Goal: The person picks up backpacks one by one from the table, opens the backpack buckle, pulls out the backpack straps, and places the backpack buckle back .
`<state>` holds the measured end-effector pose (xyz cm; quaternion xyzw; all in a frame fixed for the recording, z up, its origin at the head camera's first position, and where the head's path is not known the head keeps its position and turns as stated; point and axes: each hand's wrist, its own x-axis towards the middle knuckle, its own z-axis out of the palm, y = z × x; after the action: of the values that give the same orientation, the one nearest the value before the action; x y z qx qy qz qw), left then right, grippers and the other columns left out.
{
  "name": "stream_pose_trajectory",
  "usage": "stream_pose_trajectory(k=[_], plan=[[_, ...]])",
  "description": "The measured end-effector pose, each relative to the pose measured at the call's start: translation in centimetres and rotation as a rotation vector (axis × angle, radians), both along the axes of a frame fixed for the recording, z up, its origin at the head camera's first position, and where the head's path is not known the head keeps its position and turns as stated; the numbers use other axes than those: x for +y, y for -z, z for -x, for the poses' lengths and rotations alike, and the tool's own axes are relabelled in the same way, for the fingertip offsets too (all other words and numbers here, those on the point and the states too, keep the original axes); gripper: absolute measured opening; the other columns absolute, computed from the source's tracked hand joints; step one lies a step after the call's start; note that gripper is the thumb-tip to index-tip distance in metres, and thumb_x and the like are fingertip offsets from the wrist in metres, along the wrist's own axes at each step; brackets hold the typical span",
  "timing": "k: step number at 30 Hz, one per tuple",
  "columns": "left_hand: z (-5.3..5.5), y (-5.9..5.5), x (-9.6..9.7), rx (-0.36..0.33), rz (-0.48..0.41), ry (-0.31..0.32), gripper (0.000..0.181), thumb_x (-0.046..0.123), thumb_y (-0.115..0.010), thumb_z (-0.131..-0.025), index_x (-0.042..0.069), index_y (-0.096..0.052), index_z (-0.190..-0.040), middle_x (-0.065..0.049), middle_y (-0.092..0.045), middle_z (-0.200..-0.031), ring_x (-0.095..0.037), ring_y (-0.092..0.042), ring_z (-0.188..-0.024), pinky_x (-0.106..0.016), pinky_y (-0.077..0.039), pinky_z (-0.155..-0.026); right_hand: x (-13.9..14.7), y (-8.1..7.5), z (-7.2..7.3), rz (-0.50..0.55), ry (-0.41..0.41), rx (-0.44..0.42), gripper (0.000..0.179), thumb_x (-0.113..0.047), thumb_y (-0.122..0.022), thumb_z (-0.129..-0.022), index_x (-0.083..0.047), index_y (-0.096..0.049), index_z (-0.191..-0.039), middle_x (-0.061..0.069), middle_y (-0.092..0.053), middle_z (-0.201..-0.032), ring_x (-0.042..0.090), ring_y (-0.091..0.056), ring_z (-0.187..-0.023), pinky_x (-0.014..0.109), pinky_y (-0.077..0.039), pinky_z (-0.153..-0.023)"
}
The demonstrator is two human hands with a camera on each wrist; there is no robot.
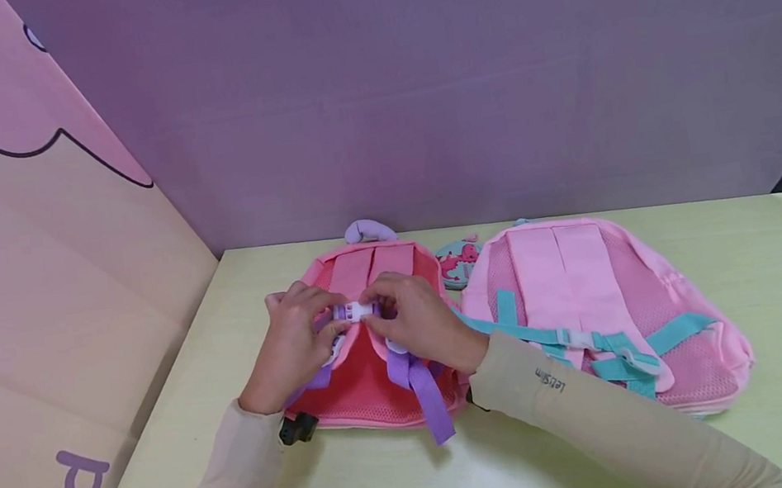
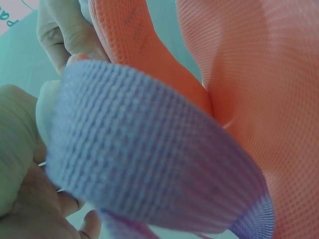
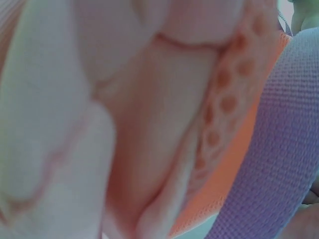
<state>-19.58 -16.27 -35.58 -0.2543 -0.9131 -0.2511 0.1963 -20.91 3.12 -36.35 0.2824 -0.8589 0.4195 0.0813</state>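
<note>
A coral-pink backpack (image 1: pixel 360 398) lies on the table, its back panel with the straps facing up. Over its middle, the left hand (image 1: pixel 295 337) pinches one end of a white chest buckle (image 1: pixel 355 311), while the right hand (image 1: pixel 417 319) pinches the opposite end. The buckle's two halves look joined or very close together. Purple webbing (image 1: pixel 428 397) hangs down from the right shoulder strap. Close up in the left wrist view, a loop of purple webbing (image 2: pixel 129 144) crosses the orange mesh (image 2: pixel 259 89). Fingers fill much of the right wrist view, hiding the buckle.
To the right lies a larger light-pink backpack (image 1: pixel 545 272) with teal straps and a fastened-looking chest buckle (image 1: pixel 577 339). A small patterned teal item (image 1: pixel 459 264) sits between the bags. A purple panel (image 1: pixel 451 85) stands behind the table (image 1: pixel 543 473), with a printed panel (image 1: pixel 33 311) on the left.
</note>
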Motion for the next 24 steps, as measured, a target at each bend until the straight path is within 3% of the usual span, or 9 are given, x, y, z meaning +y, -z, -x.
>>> stream_pose_trajectory(k=[14, 24], plan=[[-0.11, 0.00, 0.07, -0.011, 0.000, 0.005, 0.035, 0.018, -0.087, -0.067, 0.008, -0.072, -0.097, -0.003, -0.068, -0.094, -0.017, -0.053, -0.093, -0.043, -0.027, -0.080, 0.23, 0.06, -0.10, -0.006, 0.003, 0.009, 0.019, -0.009, -0.075, -0.080, -0.009, -0.070, -0.098, -0.004, -0.059, -0.084, 0.010, -0.054, -0.071, 0.021, -0.048, -0.062], [-0.22, 0.18, 0.10, -0.019, 0.003, 0.005, 0.034, 0.018, -0.087, -0.067, 0.008, -0.072, -0.096, -0.003, -0.067, -0.093, -0.016, -0.053, -0.092, -0.042, -0.027, -0.079, 0.36, 0.16, -0.38, -0.008, 0.008, -0.035, 0.022, -0.010, -0.077, -0.079, -0.010, -0.070, -0.100, -0.004, -0.059, -0.086, 0.011, -0.055, -0.073, 0.022, -0.049, -0.063]])
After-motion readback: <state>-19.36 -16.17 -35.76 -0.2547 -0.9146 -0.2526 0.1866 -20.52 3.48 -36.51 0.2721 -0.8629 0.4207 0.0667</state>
